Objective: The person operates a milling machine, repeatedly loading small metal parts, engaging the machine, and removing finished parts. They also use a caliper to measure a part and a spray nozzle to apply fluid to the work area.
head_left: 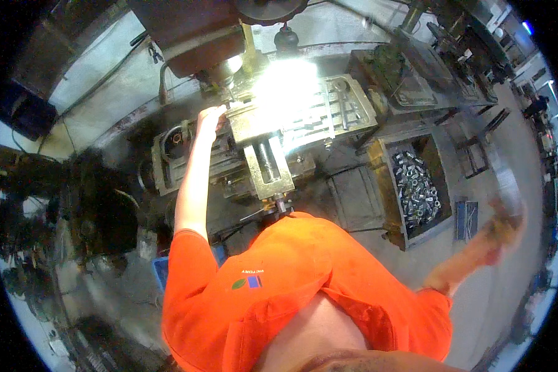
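Observation:
My left hand (pixel 211 120) reaches forward to the left end of a machine vise (pixel 268 164), just below the machine's spindle (pixel 224 75). Its fingers are bent together at the vise jaw; whatever they may hold is too small to make out. The vise, with its long screw showing, sits on the slotted machine table (pixel 350 111). Far out to the right, my right hand (pixel 501 239) is smeared by motion. A pale blurred streak rises above it, and I cannot tell whether it holds anything. Strong glare hides the middle of the table.
A wrench (pixel 342 102) lies on the right end of the machine table. To the right stands a metal bin (pixel 384 189) with many small metal parts (pixel 415 189) in it. A blue tray (pixel 465 220) sits beside the bin. Another blue container (pixel 160 271) is low at my left.

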The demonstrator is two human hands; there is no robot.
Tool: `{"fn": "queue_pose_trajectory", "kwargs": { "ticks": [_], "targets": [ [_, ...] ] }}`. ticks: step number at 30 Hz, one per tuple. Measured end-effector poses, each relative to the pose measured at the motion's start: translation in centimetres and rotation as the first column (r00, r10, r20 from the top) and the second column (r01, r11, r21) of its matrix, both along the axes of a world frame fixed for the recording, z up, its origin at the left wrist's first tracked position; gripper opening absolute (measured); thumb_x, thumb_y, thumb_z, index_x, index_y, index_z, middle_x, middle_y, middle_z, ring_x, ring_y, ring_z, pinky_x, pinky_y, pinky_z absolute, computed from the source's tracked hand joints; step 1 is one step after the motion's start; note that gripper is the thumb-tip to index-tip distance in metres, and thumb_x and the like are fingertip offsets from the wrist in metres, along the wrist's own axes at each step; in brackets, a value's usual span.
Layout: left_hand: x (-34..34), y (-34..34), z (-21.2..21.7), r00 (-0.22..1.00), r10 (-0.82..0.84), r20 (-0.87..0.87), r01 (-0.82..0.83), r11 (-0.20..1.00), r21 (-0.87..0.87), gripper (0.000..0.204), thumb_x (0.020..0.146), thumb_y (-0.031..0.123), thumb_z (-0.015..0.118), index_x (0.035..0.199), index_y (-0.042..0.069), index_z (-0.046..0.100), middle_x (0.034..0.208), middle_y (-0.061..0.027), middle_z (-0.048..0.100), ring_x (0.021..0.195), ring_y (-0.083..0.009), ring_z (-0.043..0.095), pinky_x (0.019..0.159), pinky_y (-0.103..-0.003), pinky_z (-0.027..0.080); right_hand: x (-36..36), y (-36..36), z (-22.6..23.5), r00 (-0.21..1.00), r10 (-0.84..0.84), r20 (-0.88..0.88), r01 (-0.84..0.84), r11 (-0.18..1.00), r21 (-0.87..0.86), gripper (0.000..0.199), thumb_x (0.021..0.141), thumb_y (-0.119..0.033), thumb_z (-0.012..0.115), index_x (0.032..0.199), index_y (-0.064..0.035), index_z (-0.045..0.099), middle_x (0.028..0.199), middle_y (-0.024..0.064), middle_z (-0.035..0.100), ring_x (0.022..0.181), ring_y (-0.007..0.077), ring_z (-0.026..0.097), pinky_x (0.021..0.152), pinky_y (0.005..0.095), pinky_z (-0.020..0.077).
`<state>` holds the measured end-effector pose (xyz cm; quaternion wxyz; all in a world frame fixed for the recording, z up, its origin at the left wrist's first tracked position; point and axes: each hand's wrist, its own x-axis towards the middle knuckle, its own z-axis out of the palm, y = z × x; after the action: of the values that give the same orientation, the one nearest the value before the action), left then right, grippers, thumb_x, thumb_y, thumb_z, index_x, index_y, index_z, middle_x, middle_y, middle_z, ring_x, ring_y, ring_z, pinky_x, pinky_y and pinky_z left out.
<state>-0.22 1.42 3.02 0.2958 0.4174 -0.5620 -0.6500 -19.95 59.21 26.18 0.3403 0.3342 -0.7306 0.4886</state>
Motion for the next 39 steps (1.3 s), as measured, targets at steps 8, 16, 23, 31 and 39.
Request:
{"fn": "queue_pose_trajectory", "kwargs": {
  "ticks": [8,16,23,31,39],
  "targets": [
    [-1.1,-1.3,-1.2,0.994,0.102,-0.031,-0.092,0.967,0.239,0.008,0.072,0.012,0.067,0.076,0.005,0.064,0.061,-0.0028,0.055,0.049,-0.0139,0.047,0.043,-0.028,0.033,0.0,1.3,-7.6,0.916,0.249,0.315,-0.117,0.916,-0.383,0.043,0.071,-0.023,0.051,0.100,0.0081,0.057,0.084,0.0172,0.060,0.071,0.0233,0.057,0.058,0.0301,0.0463],
    [3.1,-2.8,-0.3,0.988,0.151,0.042,-0.157,0.957,0.245,0.020,0.075,0.014,0.067,0.091,0.004,0.062,0.077,-0.0075,0.063,0.067,-0.0191,0.059,0.072,-0.035,0.046,1.0,-2.1,-10.5,0.731,0.322,0.601,-0.076,0.914,-0.398,0.043,0.059,-0.002,0.039,0.095,0.0100,0.058,0.078,0.0157,0.058,0.063,0.0184,0.053,0.054,0.0269,0.0437],
    [5.8,4.2,3.3,0.998,-0.057,-0.016,0.055,0.995,-0.079,0.021,0.080,0.012,0.065,0.095,-0.002,0.063,0.086,-0.0070,0.065,0.073,-0.0155,0.062,0.071,-0.026,0.051,2.2,-8.4,-12.7,0.495,0.247,0.833,-0.230,0.962,-0.148,0.037,0.062,0.003,0.044,0.094,0.0024,0.063,0.077,0.0073,0.060,0.068,0.0128,0.056,0.058,0.0196,0.0437],
    [-2.2,19.7,6.1,0.867,-0.339,-0.365,0.432,0.877,0.209,0.021,0.082,0.005,0.060,0.097,-0.009,0.056,0.090,-0.0148,0.062,0.080,-0.0252,0.063,0.078,-0.036,0.053,8.2,-20.0,-13.3,0.614,0.554,0.563,-0.744,0.645,0.176,0.041,0.055,-0.010,0.060,0.096,-0.0059,0.063,0.126,0.0205,0.046,0.107,0.0348,0.052,0.091,0.0370,0.0432],
    [-4.7,24.1,3.7,0.833,-0.383,-0.400,0.495,0.838,0.228,0.015,0.082,0.004,0.059,0.095,-0.003,0.056,0.091,-0.0141,0.063,0.081,-0.0284,0.065,0.074,-0.034,0.051,7.5,-18.0,-16.6,0.682,0.468,0.562,-0.668,0.711,0.219,0.044,0.053,-0.011,0.059,0.096,-0.0043,0.063,0.134,0.0257,0.032,0.120,0.0393,0.039,0.099,0.0393,0.0354]
  ]
}}
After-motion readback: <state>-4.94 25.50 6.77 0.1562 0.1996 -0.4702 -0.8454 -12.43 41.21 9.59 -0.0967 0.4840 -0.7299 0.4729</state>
